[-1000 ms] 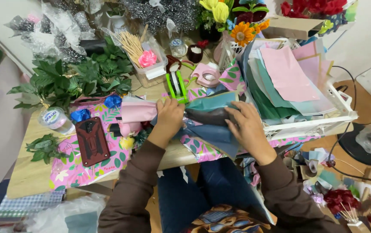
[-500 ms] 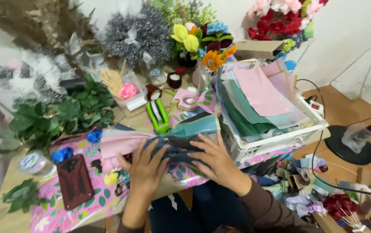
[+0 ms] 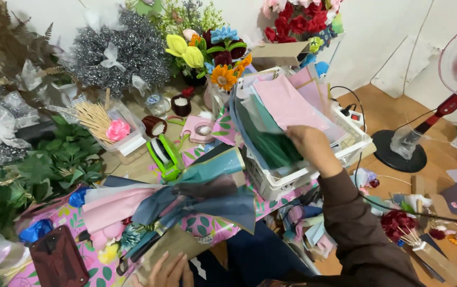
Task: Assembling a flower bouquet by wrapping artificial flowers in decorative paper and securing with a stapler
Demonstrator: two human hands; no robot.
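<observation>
many pastel paper sheets point(image 3: 287, 103) in white basket point(image 3: 281, 183), right hand point(image 3: 310, 146) gripping them, left hand point(image 3: 167, 272) open

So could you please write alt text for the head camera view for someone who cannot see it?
A person's right hand reaches into a white basket of coloured paper sheets, while the left hand rests at the table edge below a wrapped bouquet. Artificial flowers, leaves and a green tape dispenser crowd the table.

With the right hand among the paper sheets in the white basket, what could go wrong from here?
1. The right hand reaches into tightly packed paper sheets; pulling one may drag out or crease its neighbours.
2. The white basket sits at the table edge and might tip.
3. The wrapped bouquet lies loose near the edge, the left hand only below it; it may slide off.
</observation>
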